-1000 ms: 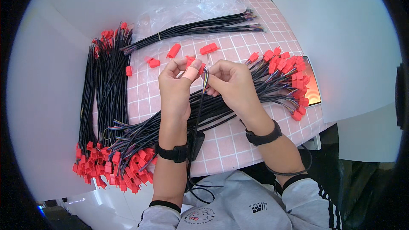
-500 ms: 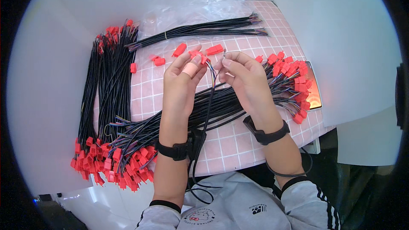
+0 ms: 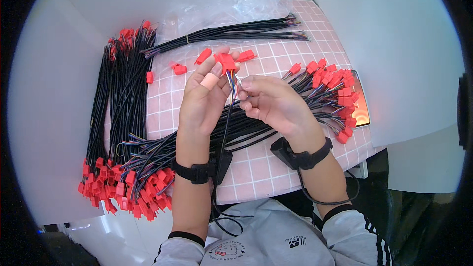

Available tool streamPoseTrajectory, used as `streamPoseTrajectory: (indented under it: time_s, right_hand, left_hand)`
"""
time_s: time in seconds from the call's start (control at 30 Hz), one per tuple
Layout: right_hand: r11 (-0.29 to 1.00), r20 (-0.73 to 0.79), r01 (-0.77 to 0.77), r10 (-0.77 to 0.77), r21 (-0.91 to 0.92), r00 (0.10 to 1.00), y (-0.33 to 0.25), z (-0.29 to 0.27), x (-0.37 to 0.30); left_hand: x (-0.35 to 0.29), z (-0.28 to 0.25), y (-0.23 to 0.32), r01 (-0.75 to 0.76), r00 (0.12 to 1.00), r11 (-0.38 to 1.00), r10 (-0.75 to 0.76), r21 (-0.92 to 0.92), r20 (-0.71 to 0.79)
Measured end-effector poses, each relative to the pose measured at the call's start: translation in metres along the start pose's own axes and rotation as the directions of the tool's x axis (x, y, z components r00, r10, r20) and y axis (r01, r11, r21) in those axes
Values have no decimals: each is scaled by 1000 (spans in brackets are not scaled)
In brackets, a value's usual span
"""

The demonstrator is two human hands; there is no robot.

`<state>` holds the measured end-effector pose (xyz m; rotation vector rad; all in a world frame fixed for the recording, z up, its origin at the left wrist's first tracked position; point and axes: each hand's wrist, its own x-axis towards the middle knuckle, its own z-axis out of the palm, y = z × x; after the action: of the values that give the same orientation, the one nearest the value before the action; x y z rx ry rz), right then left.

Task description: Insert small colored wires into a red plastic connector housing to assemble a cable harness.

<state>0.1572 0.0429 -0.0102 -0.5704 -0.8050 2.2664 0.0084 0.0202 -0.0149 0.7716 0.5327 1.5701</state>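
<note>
Between the thumb and fingers of my left hand (image 3: 204, 86) is a red plastic connector (image 3: 226, 62). Several thin coloured wires (image 3: 231, 86) run from its lower end into a black cable (image 3: 224, 138), which hangs toward me past my left wrist. A pale band wraps my left thumb. Close beside the connector, my right hand (image 3: 268, 98) pinches one light-coloured thin wire (image 3: 239, 83) between thumb and forefinger, near the connector's lower edge. The wire's tip is too small to make out.
A bundle of black cables (image 3: 256, 123) with red connectors lies beneath my hands. Another cable bundle (image 3: 130, 98) stands at left. Cables with bare wire ends (image 3: 236, 32) rest on clear plastic at the back. Loose red connectors (image 3: 202, 56) lie nearby. A phone (image 3: 361, 101) is at right.
My right hand has brought the pinched wire down and left to the connector. My left hand has turned the connector so its wire side faces me.
</note>
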Motion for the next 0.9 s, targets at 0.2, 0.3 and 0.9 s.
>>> streamPoseTrajectory:
  time_s: [0.2,0.3,0.9]
  right_hand:
    - [1000,13,19,-19,-3,1000,1,3,-1]
    - [999,21,34,-34,-4,999,1,6,-1]
    - [339,-6,363,-738,-868,675,11,19,-5]
  left_hand:
    - [-1,-2,-1,46,997,997,-42,-59,65]
    - [0,-2,-1,51,998,997,-48,-63,50]
    - [-2,6,-4,65,998,998,-65,-16,-13]
